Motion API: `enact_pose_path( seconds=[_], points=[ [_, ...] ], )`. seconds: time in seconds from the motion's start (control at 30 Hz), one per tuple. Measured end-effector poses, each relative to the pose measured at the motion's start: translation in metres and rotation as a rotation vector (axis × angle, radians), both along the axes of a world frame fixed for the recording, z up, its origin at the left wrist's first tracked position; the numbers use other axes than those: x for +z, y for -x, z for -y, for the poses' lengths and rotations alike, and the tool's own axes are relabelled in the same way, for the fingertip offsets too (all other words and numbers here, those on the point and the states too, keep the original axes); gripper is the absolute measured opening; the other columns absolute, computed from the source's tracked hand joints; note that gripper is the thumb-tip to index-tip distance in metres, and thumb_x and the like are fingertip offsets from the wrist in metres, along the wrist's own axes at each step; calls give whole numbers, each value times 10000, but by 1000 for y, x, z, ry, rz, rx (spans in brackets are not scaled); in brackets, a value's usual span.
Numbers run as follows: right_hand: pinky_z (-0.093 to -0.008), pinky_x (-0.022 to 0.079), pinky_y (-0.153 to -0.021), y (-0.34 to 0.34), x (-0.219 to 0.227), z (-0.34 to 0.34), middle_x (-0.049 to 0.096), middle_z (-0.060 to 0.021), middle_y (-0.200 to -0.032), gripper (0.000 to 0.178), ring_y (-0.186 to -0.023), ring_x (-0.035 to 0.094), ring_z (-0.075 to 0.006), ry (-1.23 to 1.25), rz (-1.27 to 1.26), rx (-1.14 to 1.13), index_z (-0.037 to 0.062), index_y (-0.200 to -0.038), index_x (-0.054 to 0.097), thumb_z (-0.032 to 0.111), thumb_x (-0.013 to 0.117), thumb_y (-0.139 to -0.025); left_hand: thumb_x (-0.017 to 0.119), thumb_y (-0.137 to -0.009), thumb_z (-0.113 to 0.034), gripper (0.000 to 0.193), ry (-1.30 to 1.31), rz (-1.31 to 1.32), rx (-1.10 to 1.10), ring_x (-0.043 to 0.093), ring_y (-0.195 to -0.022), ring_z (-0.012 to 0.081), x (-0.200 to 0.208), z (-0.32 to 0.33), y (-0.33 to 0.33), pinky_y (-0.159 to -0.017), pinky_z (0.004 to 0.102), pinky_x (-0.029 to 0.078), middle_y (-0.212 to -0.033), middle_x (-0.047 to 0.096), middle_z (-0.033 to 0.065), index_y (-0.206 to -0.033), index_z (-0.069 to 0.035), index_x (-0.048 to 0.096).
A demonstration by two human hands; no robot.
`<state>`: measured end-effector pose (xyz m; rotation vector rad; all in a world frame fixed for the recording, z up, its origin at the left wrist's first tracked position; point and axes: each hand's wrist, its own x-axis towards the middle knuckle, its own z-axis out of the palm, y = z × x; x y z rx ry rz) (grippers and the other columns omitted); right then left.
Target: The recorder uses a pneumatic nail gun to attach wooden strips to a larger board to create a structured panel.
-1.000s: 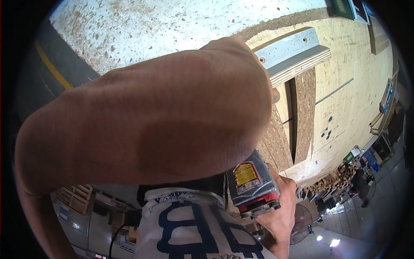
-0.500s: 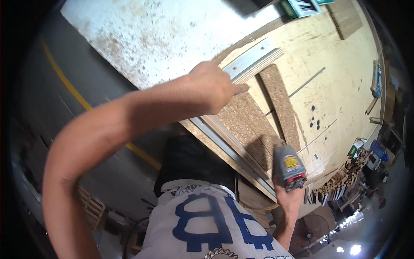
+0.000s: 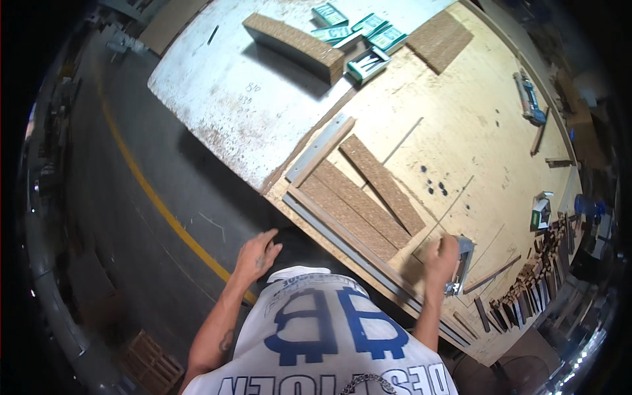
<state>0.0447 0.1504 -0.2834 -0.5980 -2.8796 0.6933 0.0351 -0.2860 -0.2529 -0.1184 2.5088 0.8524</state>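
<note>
Off the near edge of the worktable, my left hand is in the air with its fingers loosely apart and nothing in it. My right hand is closed at the grey nail gun, low over the table's near right part; the hand covers much of the tool. Between the hands and the table's middle lie particleboard strips, with one narrow strip angled apart from the others. Two grey-faced rails, a long one along the near edge and a short one, meet near a corner beside them.
A thick particleboard block stands on the white board at the back, beside green boxes of fasteners. Another flat board lies right of them. A blue nail gun rests at the far right. Wooden offcuts crowd the right edge.
My left hand has come away from the short rail and down toward my body. The nail gun in my right hand has turned and moved slightly right. The view has shifted, showing more table.
</note>
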Motion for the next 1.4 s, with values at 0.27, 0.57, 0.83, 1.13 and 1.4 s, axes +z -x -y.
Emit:
enact_pose_path(
  seconds=[0.27, 0.57, 0.83, 1.13, 1.4],
  points=[
    [-495, 365, -1094, 81, -52, 70, 507, -223, -1450, 799, -1300, 491, -395, 168, 129, 518, 24, -1475, 432, 306, 786, -817, 707, -894, -231, 429, 19, 187, 124, 693, -847, 344, 2, 23, -22, -789, 415, 534, -940, 711, 200, -1268, -26, 662],
    [-503, 350, -1151, 50, -41, 72, 513, -334, -1398, 732, -1332, 482, -461, 182, 97, -7, -96, -1434, 418, 254, 731, -873, 663, -924, -242, 360, -207, -212, -41, 672, -848, 395, -4, -27, 57, -762, 460, 523, -968, 686, 225, -1178, 13, 666],
    [-429, 401, -1124, 4, -46, 66, 503, -371, -1401, 882, -1312, 520, -446, 434, 251, -540, -110, -1498, 313, 301, 738, -843, 617, -926, -280, 693, -52, -299, -228, 368, -1304, 579, -68, -135, 126, -1121, 566, 328, -1377, 380, 481, -1378, 194, 391],
    [-382, 467, -1041, 41, -57, 33, 549, -355, -1376, 841, -1287, 580, -362, 680, 50, -651, -96, -1501, 359, 286, 733, -852, 657, -871, -307, 798, -61, -266, -191, 430, -1179, 482, -90, -151, 166, -1059, 578, 286, -1185, 505, 420, -1377, 223, 339],
    [-396, 476, -1005, 60, -46, 2, 615, -361, -1264, 785, -1198, 630, -378, 441, 353, -548, -153, -1335, 533, 435, 652, -828, 670, -842, -351, 966, 80, -126, -70, 344, -1309, 584, -80, -191, 186, -1133, 605, 292, -1413, 292, 469, -1502, 154, 179]
  ],
)
